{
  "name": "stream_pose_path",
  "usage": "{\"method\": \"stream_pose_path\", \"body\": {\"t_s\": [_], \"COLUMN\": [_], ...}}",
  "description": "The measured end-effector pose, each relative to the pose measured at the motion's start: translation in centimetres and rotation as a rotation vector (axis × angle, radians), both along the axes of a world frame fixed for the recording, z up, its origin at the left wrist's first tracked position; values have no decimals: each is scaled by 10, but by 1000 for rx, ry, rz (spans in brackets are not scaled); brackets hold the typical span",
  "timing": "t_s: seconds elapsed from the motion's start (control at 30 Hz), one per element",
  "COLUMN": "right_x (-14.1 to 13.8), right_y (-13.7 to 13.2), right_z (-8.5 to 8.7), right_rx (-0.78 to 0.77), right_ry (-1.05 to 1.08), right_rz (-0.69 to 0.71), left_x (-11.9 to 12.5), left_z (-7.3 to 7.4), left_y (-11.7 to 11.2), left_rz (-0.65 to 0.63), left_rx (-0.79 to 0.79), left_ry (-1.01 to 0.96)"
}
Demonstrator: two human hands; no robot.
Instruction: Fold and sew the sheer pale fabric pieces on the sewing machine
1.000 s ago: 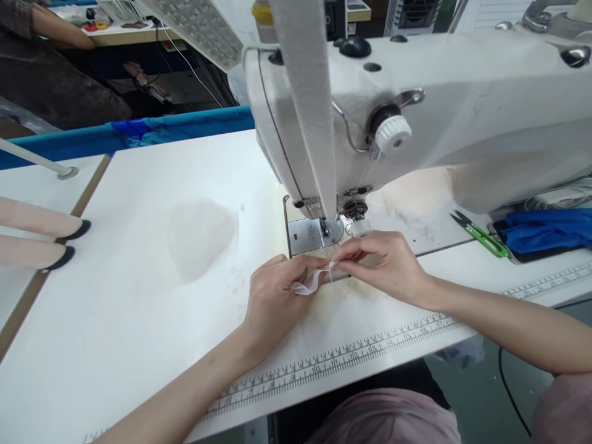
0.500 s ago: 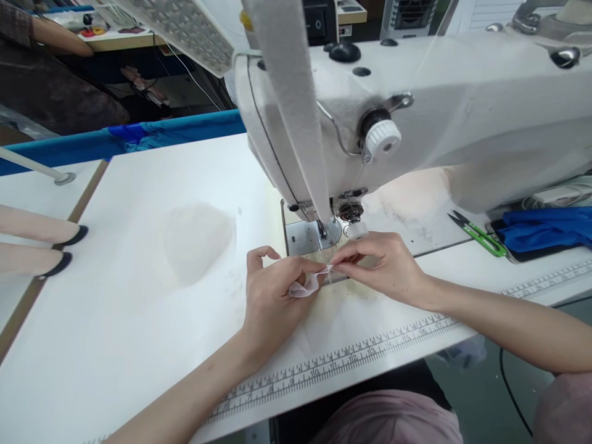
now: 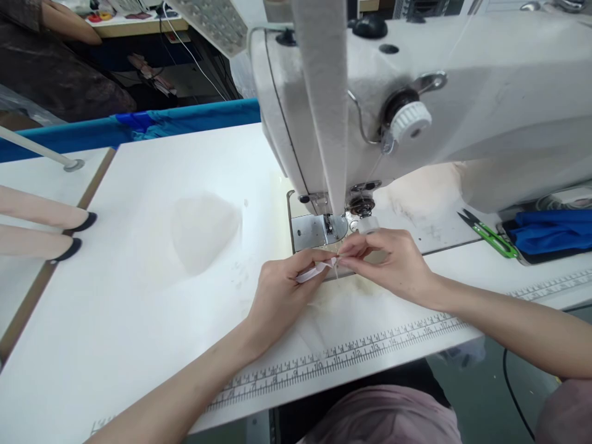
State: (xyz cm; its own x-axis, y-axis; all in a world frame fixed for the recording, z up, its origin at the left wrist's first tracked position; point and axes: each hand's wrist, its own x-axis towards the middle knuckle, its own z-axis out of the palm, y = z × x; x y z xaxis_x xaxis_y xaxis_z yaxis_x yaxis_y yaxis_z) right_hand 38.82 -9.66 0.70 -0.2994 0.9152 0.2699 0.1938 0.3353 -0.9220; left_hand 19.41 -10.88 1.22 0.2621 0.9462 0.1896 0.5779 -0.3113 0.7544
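Observation:
A small strip of thin white fabric [image 3: 313,272] is pinched between the thumb and fingers of my left hand [image 3: 282,293], in front of the sewing machine [image 3: 296,123]. My right hand [image 3: 393,262] meets it at the strip's right end, thumb and fingertips closed on that tip. A short pale tail, perhaps thread, hangs below the fingertips. Just behind my hands lie the metal needle plate [image 3: 308,231] and the presser foot [image 3: 328,227]. Exactly what the right fingertips grip is partly hidden by the fingers.
Green-handled thread snips [image 3: 493,237] lie at the right beside a blue cloth [image 3: 552,231] on a dark tray. A printed ruler [image 3: 319,369] runs along the table's front edge. Two padded posts [image 3: 37,240] stand at left. Another person's arm [image 3: 69,21] shows at upper left.
The camera view has shifted, so the machine appears larger and farther right. My left fingers have folded in closer, and the fabric strip looks flatter and straighter between my hands.

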Motion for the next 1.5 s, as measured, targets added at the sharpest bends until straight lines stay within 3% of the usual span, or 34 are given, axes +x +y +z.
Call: {"method": "stream_pose_path", "body": {"t_s": [0.23,0.77,1.03,1.2,1.37,1.5], "right_x": [1,0,1,3,7,10], "right_y": [1,2,2,3,5,6], "right_z": [-1,-2,-5,-7,-6,1], "right_rx": [21,263,338,512,829,1050], "right_ry": [-18,-85,-142,-235,-312,-385], "right_rz": [4,25,78,79,23,10], "left_x": [-2,-3,-3,-3,-4,-3], "left_z": [-2,-7,-6,-3,-3,-4], "left_y": [-2,2,2,3,3,1], "left_rz": [-28,-103,-72,-112,-173,-123], "left_rx": [102,369,512,656,735,749], "left_ry": [-13,67,103,142,198,188]}}
